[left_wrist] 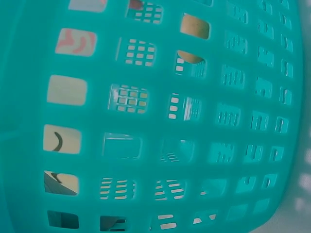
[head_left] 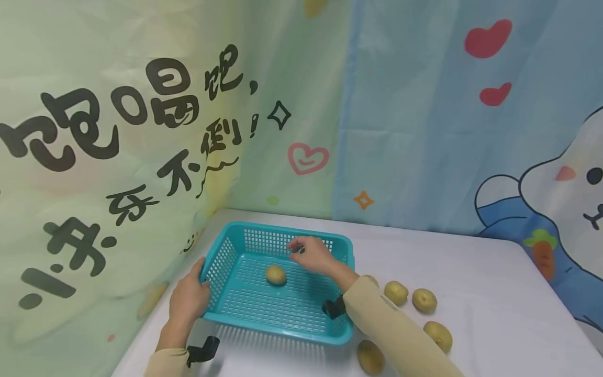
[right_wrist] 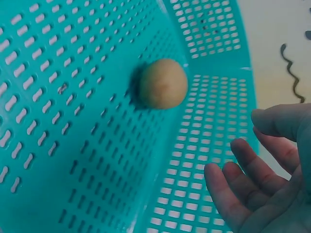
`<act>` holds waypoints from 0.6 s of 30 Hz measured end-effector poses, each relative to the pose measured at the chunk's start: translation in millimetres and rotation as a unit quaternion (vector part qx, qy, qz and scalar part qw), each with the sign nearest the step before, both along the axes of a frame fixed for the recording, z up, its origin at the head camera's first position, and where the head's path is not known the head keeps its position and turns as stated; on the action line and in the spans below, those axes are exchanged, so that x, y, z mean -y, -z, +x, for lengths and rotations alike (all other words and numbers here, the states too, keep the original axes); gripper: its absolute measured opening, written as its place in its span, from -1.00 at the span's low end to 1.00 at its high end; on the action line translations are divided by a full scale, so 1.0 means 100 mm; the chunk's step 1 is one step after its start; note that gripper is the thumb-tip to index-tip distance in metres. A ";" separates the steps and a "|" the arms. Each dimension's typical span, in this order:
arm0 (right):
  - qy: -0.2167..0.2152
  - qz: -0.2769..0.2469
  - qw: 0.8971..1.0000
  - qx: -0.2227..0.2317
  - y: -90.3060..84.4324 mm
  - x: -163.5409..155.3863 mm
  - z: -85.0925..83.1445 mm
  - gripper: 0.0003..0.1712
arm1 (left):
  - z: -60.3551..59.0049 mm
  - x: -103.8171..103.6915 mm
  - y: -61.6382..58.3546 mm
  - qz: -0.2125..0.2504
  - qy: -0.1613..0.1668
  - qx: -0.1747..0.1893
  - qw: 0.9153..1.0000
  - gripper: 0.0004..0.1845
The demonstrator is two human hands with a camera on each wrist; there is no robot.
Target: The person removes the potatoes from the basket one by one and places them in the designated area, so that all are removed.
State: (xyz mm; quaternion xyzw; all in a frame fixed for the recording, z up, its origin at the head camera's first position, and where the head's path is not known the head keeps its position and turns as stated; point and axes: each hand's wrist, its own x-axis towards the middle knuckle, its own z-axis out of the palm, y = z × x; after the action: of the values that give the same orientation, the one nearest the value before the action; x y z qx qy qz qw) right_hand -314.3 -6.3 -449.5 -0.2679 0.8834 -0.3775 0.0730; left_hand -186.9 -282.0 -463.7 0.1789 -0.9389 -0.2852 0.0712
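Note:
A teal perforated basket [head_left: 235,309] stands on the white table, and one potato [head_left: 276,274] lies on its floor. My left hand [head_left: 189,296] grips the basket's left rim. My right hand [head_left: 308,254] hovers open over the basket's back part, above and right of the potato, holding nothing. In the right wrist view the potato [right_wrist: 163,83] rests on the basket floor [right_wrist: 73,136] and my relaxed fingers [right_wrist: 243,174] hang apart from it. The left wrist view is filled by the basket's wall [left_wrist: 165,136], with the potato [left_wrist: 193,34] showing through its holes.
Several more potatoes [head_left: 424,300] lie loose on the table [head_left: 494,293] right of the basket, one [head_left: 370,357] near the front edge. A printed curtain backdrop [head_left: 330,104] closes off the back and left sides.

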 end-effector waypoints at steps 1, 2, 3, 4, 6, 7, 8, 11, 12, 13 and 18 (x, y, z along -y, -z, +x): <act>-0.002 0.004 1.000 0.001 0.03 0.02 -0.03 -0.72 | 0.00 0.00 0.00 0.001 -0.001 0.001 1.000 -0.35; -0.004 0.009 1.000 0.002 0.07 0.04 -0.05 -0.71 | 0.00 0.00 0.01 0.001 -0.002 0.002 1.000 -0.35; -0.007 0.014 1.000 0.005 0.10 0.05 -0.07 -0.71 | 0.00 0.01 0.01 0.001 -0.003 0.002 1.000 -0.35; -0.007 0.018 1.000 0.007 0.13 0.05 -0.09 -0.70 | -0.01 0.00 0.02 0.001 -0.003 0.003 1.000 -0.35; -0.013 0.024 0.999 0.016 0.16 0.05 -0.11 -0.66 | -0.03 -0.01 0.02 0.000 -0.001 0.003 1.000 -0.35; -0.017 0.028 0.999 0.020 0.18 0.05 -0.13 -0.63 | -0.03 -0.01 0.02 -0.003 0.000 0.004 1.000 -0.35; -0.023 0.030 0.999 0.028 0.19 0.06 -0.13 -0.60 | -0.03 -0.01 0.02 -0.005 0.001 0.004 1.000 -0.35; -0.050 0.050 0.997 0.035 0.21 0.12 -0.12 -0.48 | -0.02 0.00 0.01 -0.009 -0.003 0.007 1.000 -0.34; -0.060 0.062 0.996 0.031 0.23 0.14 -0.11 -0.45 | -0.02 0.00 0.01 -0.010 -0.004 0.008 1.000 -0.34; -0.066 0.075 0.995 0.025 0.25 0.16 -0.09 -0.43 | -0.01 0.00 0.01 -0.009 -0.005 0.009 1.000 -0.34; -0.084 0.160 0.983 -0.033 0.30 0.25 0.01 -0.40 | -0.01 -0.01 0.02 -0.007 -0.009 0.010 1.000 -0.34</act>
State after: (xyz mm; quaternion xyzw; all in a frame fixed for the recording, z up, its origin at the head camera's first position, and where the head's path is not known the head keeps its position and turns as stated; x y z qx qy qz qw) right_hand -312.9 -31.7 -479.5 -0.3385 0.9086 -0.2147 0.1177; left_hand -187.4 -280.5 -465.8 0.1896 -0.9398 -0.2765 0.0656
